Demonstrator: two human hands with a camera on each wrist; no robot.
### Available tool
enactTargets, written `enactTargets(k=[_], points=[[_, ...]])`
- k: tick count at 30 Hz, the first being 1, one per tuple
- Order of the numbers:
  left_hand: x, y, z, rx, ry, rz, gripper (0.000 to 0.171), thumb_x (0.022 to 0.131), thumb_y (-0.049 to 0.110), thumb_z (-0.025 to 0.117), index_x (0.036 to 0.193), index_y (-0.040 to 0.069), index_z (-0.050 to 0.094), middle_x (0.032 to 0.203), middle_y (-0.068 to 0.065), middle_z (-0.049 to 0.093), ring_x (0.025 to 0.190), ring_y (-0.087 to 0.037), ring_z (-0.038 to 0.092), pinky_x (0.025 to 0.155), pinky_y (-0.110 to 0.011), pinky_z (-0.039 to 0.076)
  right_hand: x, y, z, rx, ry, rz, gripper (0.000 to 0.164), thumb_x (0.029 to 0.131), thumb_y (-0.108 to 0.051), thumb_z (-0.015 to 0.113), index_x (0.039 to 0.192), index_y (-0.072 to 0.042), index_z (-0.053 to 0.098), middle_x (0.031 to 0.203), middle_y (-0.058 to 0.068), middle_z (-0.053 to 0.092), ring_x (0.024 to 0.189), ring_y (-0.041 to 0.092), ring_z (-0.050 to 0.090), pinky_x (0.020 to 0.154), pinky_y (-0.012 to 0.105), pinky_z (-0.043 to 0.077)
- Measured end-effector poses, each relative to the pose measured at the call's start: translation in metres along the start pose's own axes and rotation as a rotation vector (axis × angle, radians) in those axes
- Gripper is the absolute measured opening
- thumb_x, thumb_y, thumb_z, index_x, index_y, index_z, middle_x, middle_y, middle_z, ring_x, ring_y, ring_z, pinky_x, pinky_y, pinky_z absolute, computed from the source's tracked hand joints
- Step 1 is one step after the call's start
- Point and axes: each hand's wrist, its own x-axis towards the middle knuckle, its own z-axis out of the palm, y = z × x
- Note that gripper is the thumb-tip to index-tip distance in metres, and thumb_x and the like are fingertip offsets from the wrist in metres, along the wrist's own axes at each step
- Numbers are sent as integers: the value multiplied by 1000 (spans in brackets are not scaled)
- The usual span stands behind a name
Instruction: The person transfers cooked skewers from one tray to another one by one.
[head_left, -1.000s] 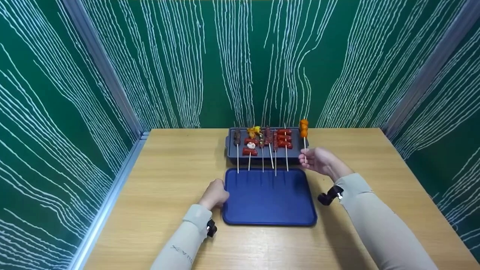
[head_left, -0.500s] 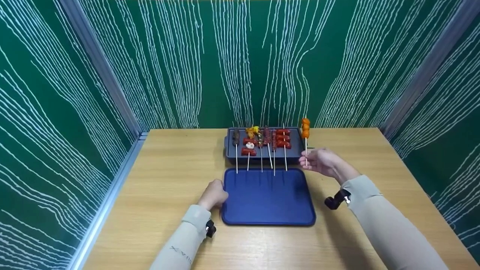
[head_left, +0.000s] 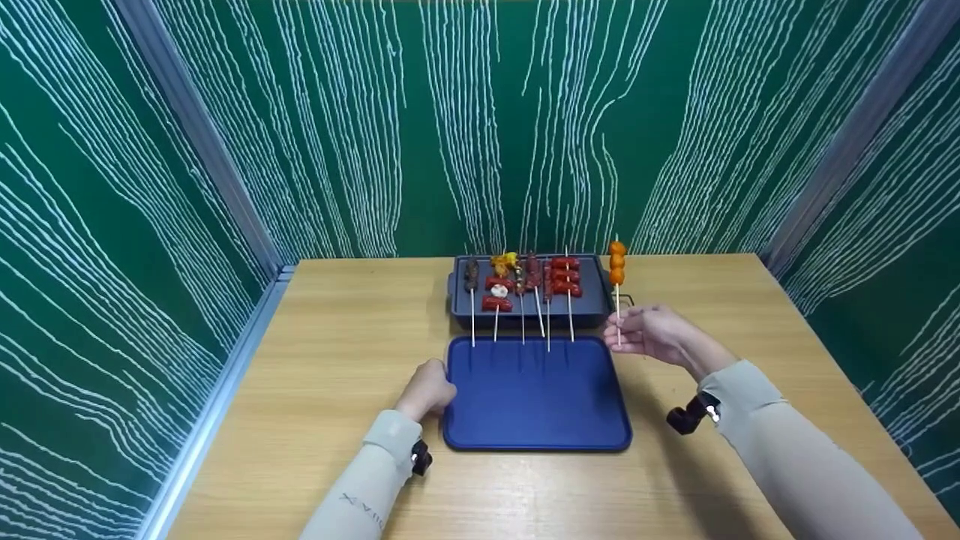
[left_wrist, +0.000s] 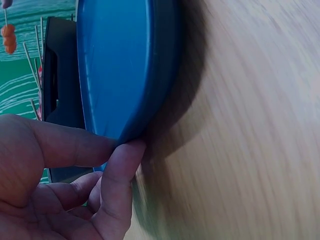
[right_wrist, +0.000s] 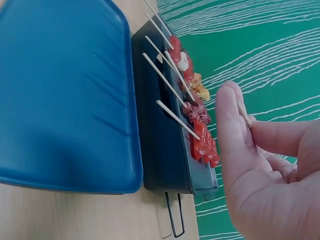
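In the head view my right hand (head_left: 651,334) pinches the stick of a skewer (head_left: 617,267) with orange balls, held upright at the right end of a dark grill (head_left: 594,306). The right wrist view shows thumb and fingers of that hand (right_wrist: 267,165) closed on the thin stick; the balls are out of that view. My left hand (head_left: 429,388) grips the left edge of a blue tray (head_left: 537,401). Seen from the left wrist, finger and thumb (left_wrist: 122,165) pinch the tray's rim, and a shadow lies on the table below it.
Several skewers lie across the grill: a sausage skewer (head_left: 566,277), a dark meat skewer (head_left: 471,276) and others, their sticks reaching over the tray's far edge. A wire handle (right_wrist: 175,220) juts from the grill's end. Green patterned walls (head_left: 480,127) enclose the wooden table (head_left: 337,330).
My right hand has drawn the orange-ball skewer slightly right and toward me, off the grill's right end. The left hand stays at the tray's edge.
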Motion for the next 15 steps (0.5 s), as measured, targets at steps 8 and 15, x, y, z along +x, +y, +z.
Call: enactTargets(k=[8, 15], points=[[2, -4, 1, -2, 20, 7, 12, 81, -1, 56, 80, 11, 57, 79, -8, 64, 61, -21, 67, 45, -29, 57, -9, 5, 1, -79, -14, -12, 17, 109, 0, 49, 115, -5, 64, 92, 2, 75, 79, 12, 72, 80, 26, 66], [3, -4, 2, 0, 21, 8, 13, 80, -3, 56, 87, 7, 61, 83, -9, 66, 65, -23, 68, 49, -31, 60, -14, 14, 3, -116, -18, 1, 15, 107, 4, 49, 111, -2, 62, 90, 6, 76, 77, 14, 73, 75, 25, 67]])
